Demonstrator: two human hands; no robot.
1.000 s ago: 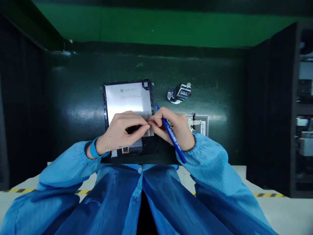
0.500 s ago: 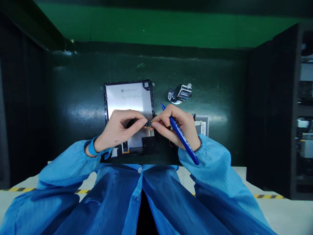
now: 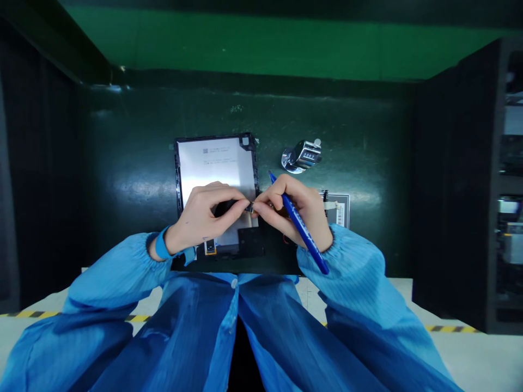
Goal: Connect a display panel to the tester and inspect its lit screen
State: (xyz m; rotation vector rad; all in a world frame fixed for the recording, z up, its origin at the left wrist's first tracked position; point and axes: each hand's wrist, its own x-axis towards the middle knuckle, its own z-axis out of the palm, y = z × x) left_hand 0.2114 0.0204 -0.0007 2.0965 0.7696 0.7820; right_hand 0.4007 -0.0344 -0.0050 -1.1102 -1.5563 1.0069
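A flat display panel (image 3: pixel 220 158) with a silvery back and black frame lies on the dark green table, partly covered by my left hand. My left hand (image 3: pixel 212 209), a blue band at its wrist, pinches a small dark flex-cable connector (image 3: pixel 250 207) over the panel's right edge. Thumb and forefinger of my right hand (image 3: pixel 300 209) meet at the connector's other side. A blue marker pen (image 3: pixel 301 226) rests across my right hand, tucked between the fingers, its tip pointing up and left. The fingertips hide most of the small part.
A chrome tally counter (image 3: pixel 302 156) stands beyond my right hand. Behind that hand lies another flat part with a white label (image 3: pixel 340 212), partly hidden. A black rack with parts (image 3: pixel 510 218) stands at the right, and a dark panel (image 3: pixel 41 163) at the left.
My left hand has shifted slightly right, closer to the right fingertips. The right hand and pen have barely moved; the panel and counter look unchanged.
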